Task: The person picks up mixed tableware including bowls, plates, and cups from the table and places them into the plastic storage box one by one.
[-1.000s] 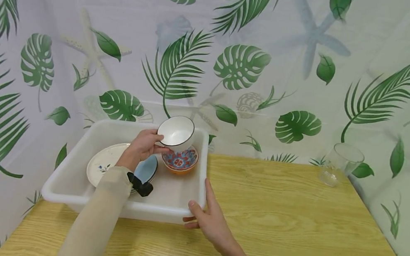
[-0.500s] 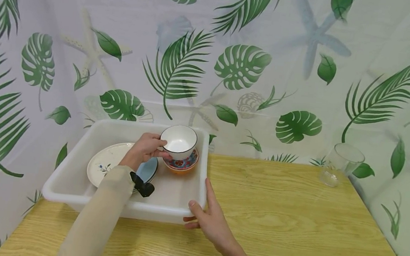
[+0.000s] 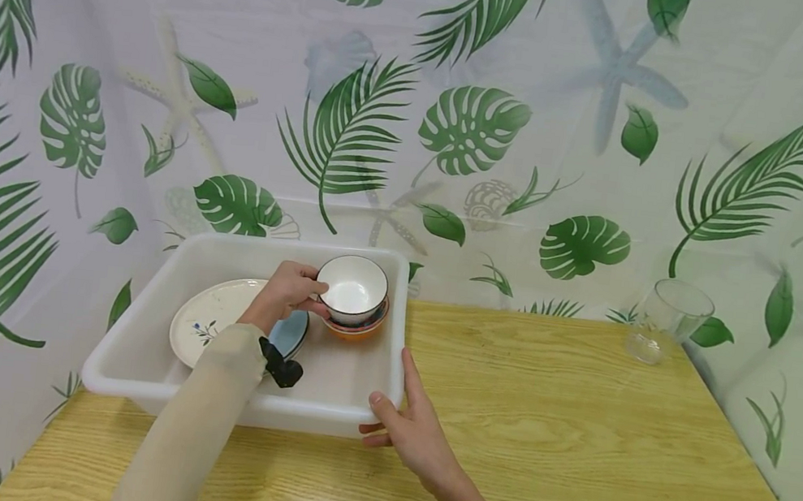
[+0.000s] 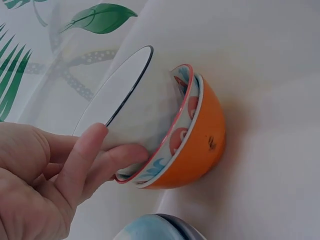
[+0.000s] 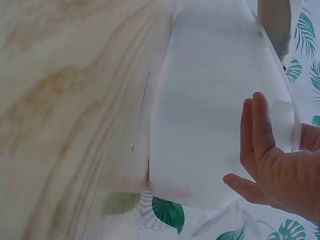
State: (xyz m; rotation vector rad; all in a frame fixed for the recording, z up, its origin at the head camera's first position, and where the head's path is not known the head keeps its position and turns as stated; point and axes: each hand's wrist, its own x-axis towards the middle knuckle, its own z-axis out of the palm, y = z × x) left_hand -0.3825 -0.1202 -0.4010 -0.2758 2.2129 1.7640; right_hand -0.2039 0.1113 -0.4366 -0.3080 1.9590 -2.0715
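Note:
My left hand [image 3: 290,288] pinches the near-left side of a white bowl [image 3: 354,282] with a dark rim, its thumb by the rim and other fingers underneath. In the left wrist view the white bowl [image 4: 142,102] tilts into a patterned bowl [image 4: 182,137] with a red edge, which sits in an orange bowl [image 4: 212,135]. Those lower bowls stand at the right end of a white plastic tub [image 3: 325,416]. At the tub's front right corner my right hand [image 3: 419,436] grips the rim. In the right wrist view its fingers [image 5: 261,125] lie straight along the outer wall.
An oval plate [image 3: 199,323] with a small flower print lies in the tub's left part. Beside it are stacked blue dishes [image 3: 290,334], partly behind the left wrist. A clear glass [image 3: 661,327] stands at the back right of the wooden table [image 3: 575,416].
The white bowl has come down and slightly right, from above the patterned bowl into it, with my left hand holding it throughout. My right hand has stayed on the tub's corner.

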